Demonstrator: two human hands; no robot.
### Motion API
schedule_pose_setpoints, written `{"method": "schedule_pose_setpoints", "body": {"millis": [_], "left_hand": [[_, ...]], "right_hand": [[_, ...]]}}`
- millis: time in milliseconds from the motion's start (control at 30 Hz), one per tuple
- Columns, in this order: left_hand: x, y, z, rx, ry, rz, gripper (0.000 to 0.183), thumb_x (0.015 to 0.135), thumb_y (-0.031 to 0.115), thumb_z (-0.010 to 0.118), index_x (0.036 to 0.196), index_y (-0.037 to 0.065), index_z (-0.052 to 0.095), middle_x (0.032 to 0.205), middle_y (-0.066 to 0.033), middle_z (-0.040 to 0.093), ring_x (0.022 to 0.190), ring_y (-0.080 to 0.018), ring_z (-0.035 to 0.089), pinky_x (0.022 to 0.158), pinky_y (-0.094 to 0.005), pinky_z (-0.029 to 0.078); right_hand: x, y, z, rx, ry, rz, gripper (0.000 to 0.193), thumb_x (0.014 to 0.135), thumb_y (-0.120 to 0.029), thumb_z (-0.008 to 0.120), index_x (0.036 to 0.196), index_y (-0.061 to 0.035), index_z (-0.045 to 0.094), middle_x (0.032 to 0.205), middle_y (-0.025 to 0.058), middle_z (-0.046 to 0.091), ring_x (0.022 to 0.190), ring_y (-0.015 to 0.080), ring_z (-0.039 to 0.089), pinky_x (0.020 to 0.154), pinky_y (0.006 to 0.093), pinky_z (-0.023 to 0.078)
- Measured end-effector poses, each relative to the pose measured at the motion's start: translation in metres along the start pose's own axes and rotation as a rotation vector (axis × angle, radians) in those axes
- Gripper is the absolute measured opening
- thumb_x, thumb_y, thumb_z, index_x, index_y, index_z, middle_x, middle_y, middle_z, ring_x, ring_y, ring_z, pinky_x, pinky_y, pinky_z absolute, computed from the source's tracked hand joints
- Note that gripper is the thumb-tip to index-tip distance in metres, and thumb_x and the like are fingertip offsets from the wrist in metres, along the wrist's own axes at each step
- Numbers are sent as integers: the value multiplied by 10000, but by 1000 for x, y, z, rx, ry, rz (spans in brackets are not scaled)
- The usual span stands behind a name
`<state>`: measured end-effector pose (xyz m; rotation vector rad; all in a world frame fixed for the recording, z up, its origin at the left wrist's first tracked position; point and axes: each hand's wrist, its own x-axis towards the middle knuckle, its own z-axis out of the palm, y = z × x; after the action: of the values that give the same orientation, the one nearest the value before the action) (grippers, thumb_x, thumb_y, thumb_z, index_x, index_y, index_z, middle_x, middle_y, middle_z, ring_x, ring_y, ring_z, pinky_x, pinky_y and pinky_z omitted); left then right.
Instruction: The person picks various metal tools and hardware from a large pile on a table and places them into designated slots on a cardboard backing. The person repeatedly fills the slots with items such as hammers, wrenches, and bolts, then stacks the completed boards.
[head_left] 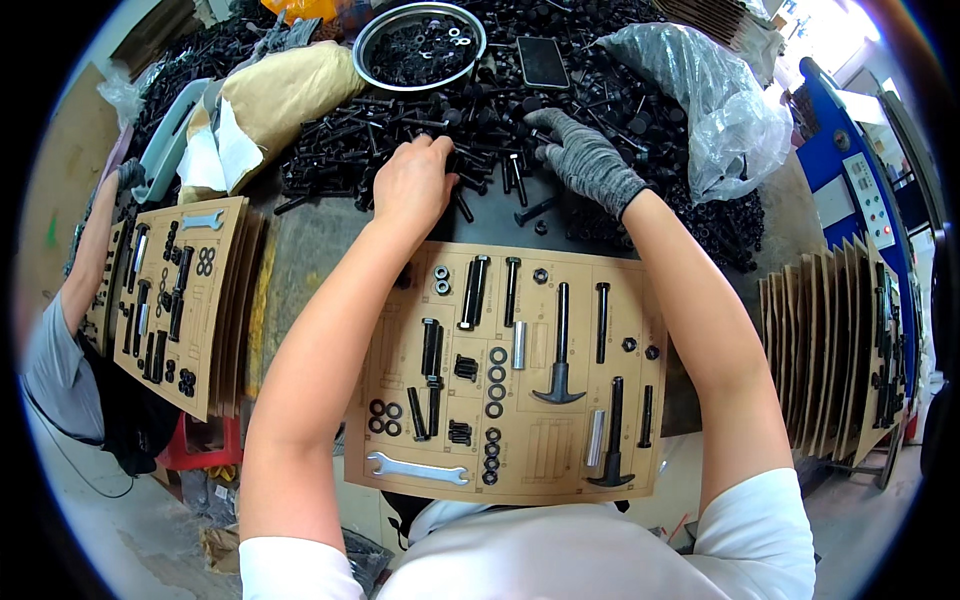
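My bare left hand [413,180] reaches into a pile of black bolts [340,140], its fingers curled down; what they hold, if anything, is hidden. On my right hand [588,160] is a grey knit glove; its fingers are apart among the bolts at the pile's near edge, and nothing shows in them. Between my forearms lies a brown cardboard panel [530,400]. Fixed on it are a silver open-end wrench [417,468], black T-handled bolts [562,345], long bolts [475,292], washers [496,382], nuts and silver tubes [519,345].
A metal bowl [420,82] of small hardware and a phone [543,62] rest on the pile. Around it are a brown paper sack [290,100] and a clear plastic bag [720,110]. Filled panels [180,300] stand left, more cardboard [815,350] right. Another person's arm [95,240] is far left.
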<state>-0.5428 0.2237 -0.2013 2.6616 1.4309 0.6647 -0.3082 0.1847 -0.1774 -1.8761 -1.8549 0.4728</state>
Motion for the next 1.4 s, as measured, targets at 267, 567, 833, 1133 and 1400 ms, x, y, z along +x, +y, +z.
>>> {"method": "schedule_pose_setpoints", "body": {"millis": [267,567,833,1133,1400], "left_hand": [[-3,-5,-17,-182,0,-142,241,836,200,687,1011,35,671,947,-176,709,914,-342,680,786,-429,538],[-176,137,-134,-665,-560,-67,240,869,170,671,1011,34,533,794,-124,653,728,-305,668,662,-409,525],[-259,174,-90,-451,-423,-43,418,854,103,710,1151,7,431,764,-135,631,661,-332,646,585,-415,509],[-288,171,-87,-499,-242,28,210,822,74,730,961,8,586,948,-119,584,748,-290,634,644,-401,530],[-314,163,-93,-510,-211,206,219,753,45,733,954,42,646,1039,-78,630,972,-278,616,820,-394,493]], "right_hand": [[-30,-6,1,-290,-409,-515,306,766,-73,686,1068,-69,637,1013,135,642,1014,321,626,904,386,502],[-46,12,0,-313,-390,-431,436,756,17,682,1177,-76,612,1069,157,659,1028,342,639,903,402,522],[-152,-53,-46,33,87,-317,401,877,-123,646,1268,-172,571,828,48,598,720,115,598,698,299,546],[-340,-78,-7,-61,-115,-294,301,816,-109,637,1115,-73,637,1027,82,677,860,294,675,717,409,547],[-378,-88,10,67,-259,-313,316,896,-178,621,1176,-34,606,1084,153,627,897,332,633,802,396,534]]}}
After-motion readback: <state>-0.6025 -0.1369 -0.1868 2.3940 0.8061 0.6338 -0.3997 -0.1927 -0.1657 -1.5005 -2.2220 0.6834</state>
